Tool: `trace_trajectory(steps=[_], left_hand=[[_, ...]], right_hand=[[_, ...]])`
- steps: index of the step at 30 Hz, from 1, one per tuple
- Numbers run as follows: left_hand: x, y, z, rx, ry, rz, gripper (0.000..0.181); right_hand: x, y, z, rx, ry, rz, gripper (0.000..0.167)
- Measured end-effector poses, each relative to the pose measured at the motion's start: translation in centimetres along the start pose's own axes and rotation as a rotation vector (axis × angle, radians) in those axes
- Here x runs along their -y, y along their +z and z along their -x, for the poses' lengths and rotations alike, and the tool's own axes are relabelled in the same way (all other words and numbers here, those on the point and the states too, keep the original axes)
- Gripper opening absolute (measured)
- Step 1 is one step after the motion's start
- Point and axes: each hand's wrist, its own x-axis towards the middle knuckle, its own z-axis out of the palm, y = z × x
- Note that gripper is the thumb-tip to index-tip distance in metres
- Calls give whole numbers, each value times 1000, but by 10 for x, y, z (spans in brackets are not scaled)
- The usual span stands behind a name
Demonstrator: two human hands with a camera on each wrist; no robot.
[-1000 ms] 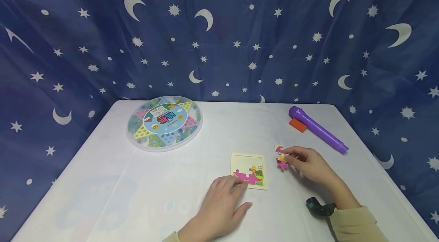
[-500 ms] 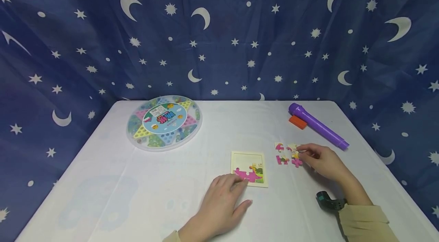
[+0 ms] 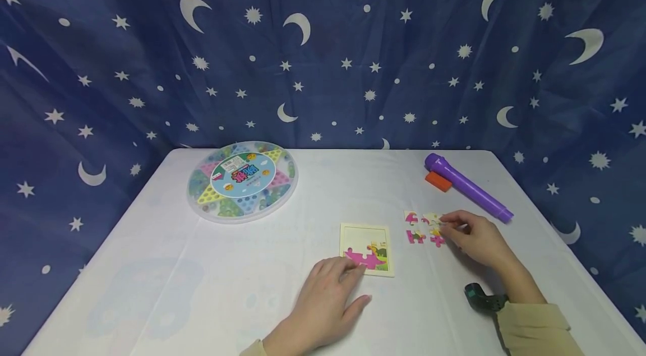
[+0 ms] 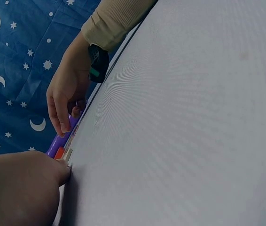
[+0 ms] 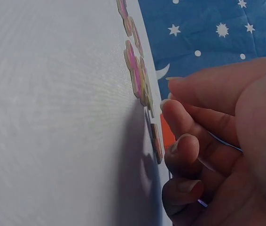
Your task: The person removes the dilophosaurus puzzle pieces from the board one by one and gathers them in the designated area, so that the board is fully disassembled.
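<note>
A small puzzle board [image 3: 360, 234] with a cream frame lies flat on the table; pink and green pieces [image 3: 365, 259] fill its lower part. My left hand [image 3: 328, 303] rests at the board's lower left corner, fingers extended over its edge. Right of the board lie several loose puzzle pieces [image 3: 416, 237], pink, yellow and cream. Beside the rightmost ones is my right hand [image 3: 476, 241], fingers loosely bent and partly covering them. In the right wrist view, a gap shows between the right hand [image 5: 217, 136] and the pieces [image 5: 134, 70], with nothing held.
Behind the loose pieces lie a purple toy microphone [image 3: 469, 188] and an orange block [image 3: 438, 181]. A round Chinese checkers box [image 3: 242, 181] stands at the back left. A starry blue curtain [image 3: 333, 92] hangs behind the white table [image 3: 212, 289].
The right hand has moved right, and the bunched loose pieces are now spread apart into two columns. Over the last half second little differs. The left hand has stayed put.
</note>
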Motion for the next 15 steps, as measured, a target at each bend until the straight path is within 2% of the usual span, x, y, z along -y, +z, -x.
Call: trace_trajectory(steps=[7,15], left_hand=[[-1,0,0,-17,6,-2,51],[-1,0,1,-30,12,-15,50]], right_hand=[[13,8,0,14,-37,-25,29],[37,31,1,59,-91,-25,20]])
